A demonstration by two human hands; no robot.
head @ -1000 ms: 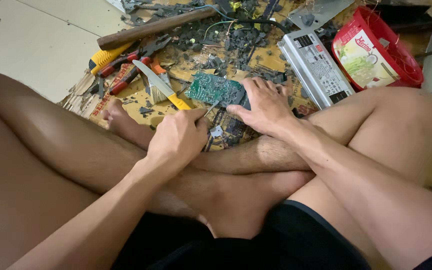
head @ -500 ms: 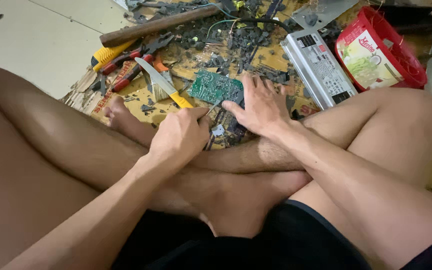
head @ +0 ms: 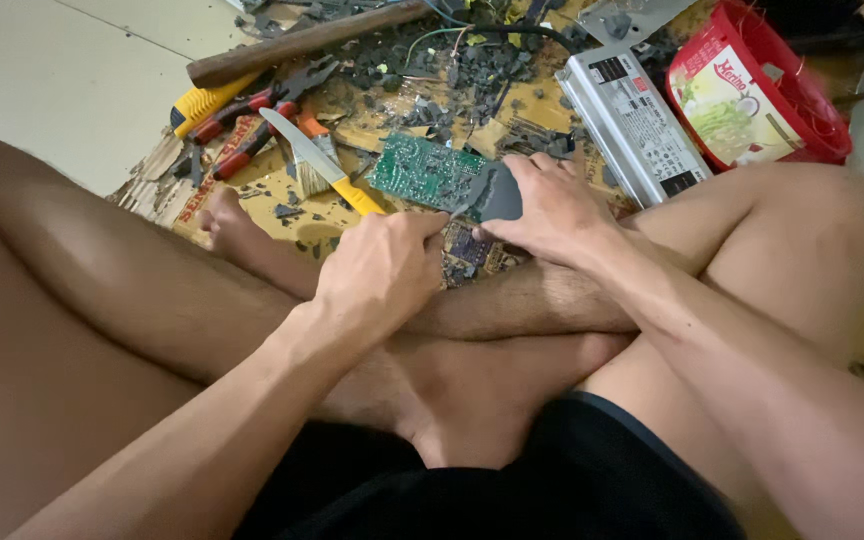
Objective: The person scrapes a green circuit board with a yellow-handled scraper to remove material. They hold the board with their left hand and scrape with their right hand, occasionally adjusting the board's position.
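Crossed bare legs fill the lower and left parts of the frame; person seated on the floor, black shorts at bottom centre. Pale floor tiles upper left.

Cardboard sheet, torn and stained, spread across upper centre, littered with dark broken fragments.

Red tub, upper right, tilted on its side; a printed label panel shows at its mouth, other contents cannot be made out.

Silver metal box, long and rectangular, lies just left of the tub, long axis running from upper left to lower right.

Wooden handle, long axis near horizontal, along the top edge of the frame.

Green circuit board, centre of frame, roughly flat on the cardboard, long axis running left to right with a slight drop to the right. Its right end meets a dark grey plate.

Right hand, just right of centre, fingers curled over the grey plate and the board's right end, pressing or gripping it; the board extends leftward from this hand.

Left hand, centre, closed around the yellow handle of a knife. Blade points to upper left, long axis diagonal; knife lies just left of the board, the handle end near the board's lower left corner.

Red-handled pliers and a yellow-handled tool sit upper left on the cardboard.
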